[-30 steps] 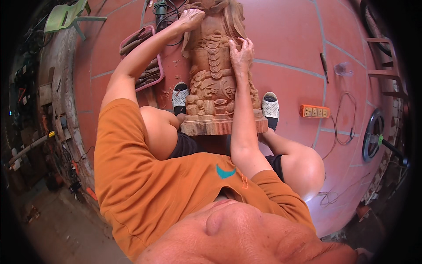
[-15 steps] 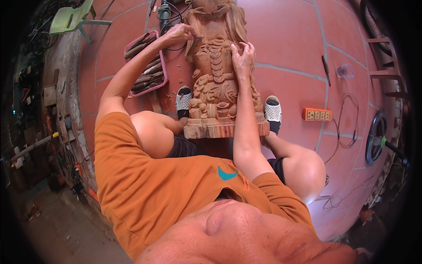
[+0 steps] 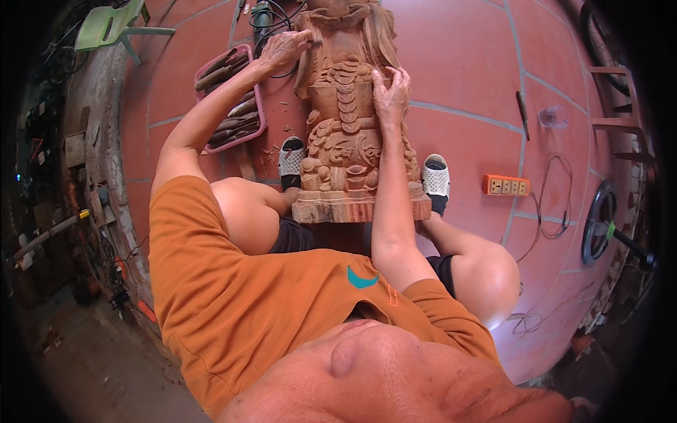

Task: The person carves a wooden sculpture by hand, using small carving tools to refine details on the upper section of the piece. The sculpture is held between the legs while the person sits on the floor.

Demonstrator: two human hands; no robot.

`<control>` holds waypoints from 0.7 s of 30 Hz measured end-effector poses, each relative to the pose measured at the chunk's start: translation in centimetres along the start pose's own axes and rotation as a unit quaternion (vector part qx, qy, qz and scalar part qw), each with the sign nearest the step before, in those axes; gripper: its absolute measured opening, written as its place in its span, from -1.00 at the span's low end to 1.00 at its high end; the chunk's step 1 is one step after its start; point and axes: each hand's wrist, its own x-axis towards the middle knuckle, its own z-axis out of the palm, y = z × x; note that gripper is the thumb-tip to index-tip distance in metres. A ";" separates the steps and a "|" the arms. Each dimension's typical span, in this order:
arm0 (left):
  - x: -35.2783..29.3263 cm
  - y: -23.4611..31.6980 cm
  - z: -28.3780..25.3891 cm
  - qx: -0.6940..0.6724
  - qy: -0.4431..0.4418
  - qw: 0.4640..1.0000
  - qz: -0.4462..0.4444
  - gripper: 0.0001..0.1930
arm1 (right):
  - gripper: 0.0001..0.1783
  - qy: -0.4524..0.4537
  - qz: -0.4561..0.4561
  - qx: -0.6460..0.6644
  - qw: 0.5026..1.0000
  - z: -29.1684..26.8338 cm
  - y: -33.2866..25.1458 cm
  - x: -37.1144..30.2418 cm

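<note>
A carved wooden statue (image 3: 345, 148) lies lengthwise between my legs, its flat base nearest me. Coin-like discs and rounded shapes are cut in relief down its front. At the far left part of the carving, my left hand (image 3: 285, 51) is closed in a pinch against the wood. A small greyish bit shows at its fingertips, too small to name. My right hand (image 3: 392, 95) rests on the right side of the statue with thumb and fingers apart, holding nothing. The far end of the statue is cut off by the picture's edge.
Left of the statue, a pink basket (image 3: 262, 106) holds several wood-handled tools. Wood shavings (image 3: 271, 151) lie on the tiles. An orange power strip (image 3: 506, 185), a dark slim tool (image 3: 522, 113) and a clear cup (image 3: 553, 118) are to the right. A green stool (image 3: 109, 28) stands far left.
My left hand has shifted slightly farther away along the statue's left side, still pinched. My right hand keeps its place on the wood.
</note>
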 end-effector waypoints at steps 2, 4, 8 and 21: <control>0.0 -0.3 -0.2 0.010 0.034 0.999 0.028 -0.72 | -0.52 -0.004 0.003 0.007 1.000 0.0 -0.3 0.0; 0.2 0.3 -0.1 0.077 -0.016 0.996 0.051 -0.70 | -0.52 -0.003 0.003 0.001 1.000 -0.1 -0.1 0.1; 0.9 -1.2 -0.3 0.191 -0.024 0.976 0.098 -0.64 | -0.52 -0.005 0.005 0.000 1.000 -0.1 -0.2 0.1; 0.0 0.5 -0.1 0.101 -0.052 0.989 0.096 -0.62 | -0.54 0.015 -0.020 -0.008 1.000 0.0 -0.1 -0.1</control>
